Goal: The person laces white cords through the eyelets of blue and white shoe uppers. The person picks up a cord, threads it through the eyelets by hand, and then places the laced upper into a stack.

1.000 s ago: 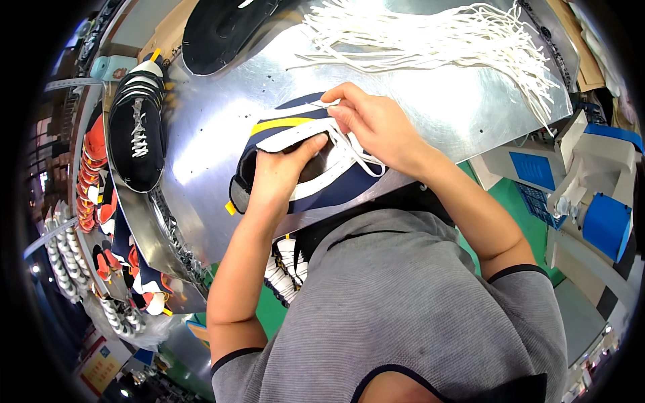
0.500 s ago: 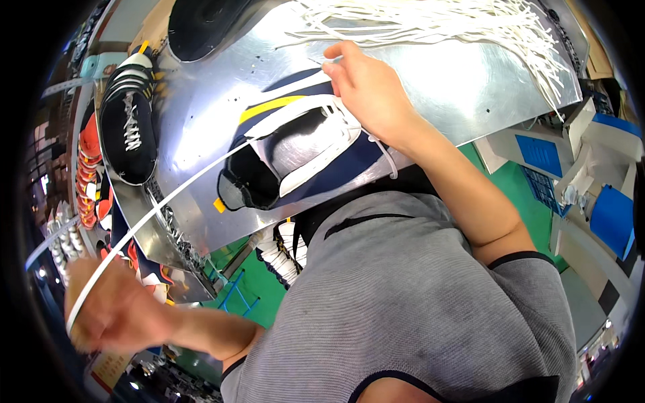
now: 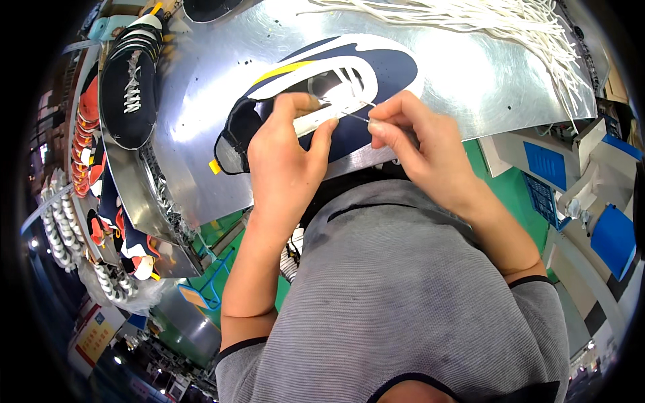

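Observation:
A navy and white shoe upper (image 3: 390, 62) with a yellow stripe lies on the metal table in front of me, its black heel collar toward the left. White lace (image 3: 348, 77) crosses the front end of its opening. My left hand (image 3: 287, 151) grips the white eyelet edge on the near side, index finger over the opening and thumb outside. Just right of it, my right hand (image 3: 420, 144) pinches a thin lace end, which runs to the eyelet edge. The fingers partly hide the eyelets and the lace's path.
Loose white laces (image 3: 470, 17) lie heaped at the table's far right. A black shoe (image 3: 130, 101) with white lacing rests at the left edge, and another dark piece (image 3: 209, 7) lies at the back. Red and navy uppers (image 3: 82, 158) are stacked beyond the left edge.
My left hand has come from the far left, where it drew a long lace out, to the upper. My right hand has moved nearer and now pinches the lace end.

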A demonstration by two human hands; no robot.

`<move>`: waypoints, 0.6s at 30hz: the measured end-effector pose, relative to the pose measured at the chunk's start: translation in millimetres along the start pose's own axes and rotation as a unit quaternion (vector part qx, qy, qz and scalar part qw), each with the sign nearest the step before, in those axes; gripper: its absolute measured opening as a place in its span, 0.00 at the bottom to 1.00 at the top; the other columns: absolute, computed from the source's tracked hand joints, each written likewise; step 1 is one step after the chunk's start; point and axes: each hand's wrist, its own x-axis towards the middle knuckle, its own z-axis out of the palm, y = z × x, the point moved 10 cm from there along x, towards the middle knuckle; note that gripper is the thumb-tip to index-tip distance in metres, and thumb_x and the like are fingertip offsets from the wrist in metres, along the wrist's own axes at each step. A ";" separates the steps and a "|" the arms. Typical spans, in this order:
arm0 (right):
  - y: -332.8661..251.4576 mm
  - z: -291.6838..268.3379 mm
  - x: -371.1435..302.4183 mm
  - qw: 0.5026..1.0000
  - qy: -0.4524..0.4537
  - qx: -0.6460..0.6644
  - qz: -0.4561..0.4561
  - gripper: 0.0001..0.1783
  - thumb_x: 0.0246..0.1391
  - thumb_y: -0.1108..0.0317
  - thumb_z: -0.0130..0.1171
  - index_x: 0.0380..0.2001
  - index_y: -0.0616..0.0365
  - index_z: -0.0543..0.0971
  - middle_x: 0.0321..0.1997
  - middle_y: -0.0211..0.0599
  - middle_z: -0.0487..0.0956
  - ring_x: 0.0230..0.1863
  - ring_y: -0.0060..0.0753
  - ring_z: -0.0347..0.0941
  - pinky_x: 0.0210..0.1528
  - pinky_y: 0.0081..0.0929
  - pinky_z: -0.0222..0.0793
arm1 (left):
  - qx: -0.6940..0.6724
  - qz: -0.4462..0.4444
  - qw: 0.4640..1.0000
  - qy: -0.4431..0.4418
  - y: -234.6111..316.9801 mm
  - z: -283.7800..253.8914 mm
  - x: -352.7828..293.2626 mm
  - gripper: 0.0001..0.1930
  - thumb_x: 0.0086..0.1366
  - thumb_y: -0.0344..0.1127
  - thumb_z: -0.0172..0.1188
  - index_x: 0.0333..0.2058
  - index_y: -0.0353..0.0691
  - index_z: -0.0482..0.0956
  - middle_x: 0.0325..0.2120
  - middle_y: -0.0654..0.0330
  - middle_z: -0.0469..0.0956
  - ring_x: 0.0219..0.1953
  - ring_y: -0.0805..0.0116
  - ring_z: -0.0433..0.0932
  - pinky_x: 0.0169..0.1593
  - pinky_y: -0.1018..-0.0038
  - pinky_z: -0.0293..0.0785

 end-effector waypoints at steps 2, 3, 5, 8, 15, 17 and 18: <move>7.8 4.8 -1.6 0.999 -0.016 -0.043 0.023 0.09 0.61 0.67 0.58 0.36 0.62 0.73 0.26 0.41 0.81 0.27 0.40 0.79 0.31 0.31 0.71 | -0.007 -0.011 1.000 0.003 -4.8 -1.5 0.4 0.14 0.56 0.29 0.71 0.38 0.34 0.76 0.32 0.55 0.83 0.34 0.67 0.83 0.40 0.73 0.77; 8.2 5.3 -1.1 0.999 -0.015 -0.043 0.023 0.09 0.61 0.67 0.58 0.36 0.62 0.73 0.26 0.41 0.81 0.27 0.40 0.79 0.31 0.31 0.71 | -0.016 -0.026 1.000 0.005 -8.4 -1.6 -0.1 0.14 0.56 0.30 0.71 0.38 0.34 0.76 0.32 0.55 0.84 0.35 0.68 0.83 0.41 0.74 0.77; 7.0 7.8 1.7 0.999 -0.018 -0.043 0.013 0.08 0.61 0.68 0.58 0.35 0.63 0.73 0.26 0.42 0.80 0.26 0.43 0.78 0.29 0.32 0.70 | -0.020 -0.025 0.999 0.005 -7.9 -2.2 0.7 0.15 0.55 0.30 0.72 0.39 0.34 0.76 0.33 0.56 0.84 0.35 0.70 0.83 0.41 0.75 0.77; 12.1 11.0 6.6 0.999 -0.029 -0.023 0.019 0.07 0.61 0.69 0.57 0.34 0.63 0.73 0.24 0.40 0.80 0.25 0.38 0.78 0.29 0.32 0.70 | -0.048 -0.013 0.999 0.003 -5.0 -0.1 1.8 0.13 0.56 0.30 0.70 0.37 0.35 0.75 0.31 0.53 0.84 0.35 0.56 0.85 0.40 0.68 0.78; 38.6 38.4 16.7 0.980 -0.020 0.109 0.164 0.09 0.62 0.66 0.54 0.36 0.62 0.72 0.23 0.37 0.80 0.25 0.33 0.77 0.30 0.32 0.70 | -0.023 0.186 0.982 0.027 17.8 2.3 -13.5 0.12 0.54 0.24 0.68 0.36 0.36 0.75 0.28 0.55 0.80 0.28 0.56 0.79 0.31 0.67 0.73; 35.2 38.1 15.8 0.988 -0.040 0.024 0.149 0.10 0.62 0.64 0.55 0.36 0.61 0.72 0.25 0.39 0.81 0.27 0.39 0.78 0.33 0.35 0.71 | 0.005 0.208 0.978 0.001 20.7 6.7 -17.1 0.13 0.55 0.25 0.71 0.37 0.35 0.76 0.31 0.54 0.81 0.29 0.59 0.82 0.34 0.71 0.75; 29.9 37.3 16.0 0.987 -0.073 -0.046 0.134 0.11 0.61 0.63 0.56 0.36 0.61 0.71 0.25 0.40 0.80 0.28 0.41 0.78 0.35 0.36 0.71 | -0.001 0.236 0.972 0.016 20.6 3.3 -20.9 0.15 0.54 0.25 0.72 0.38 0.36 0.75 0.30 0.55 0.80 0.27 0.58 0.80 0.32 0.70 0.74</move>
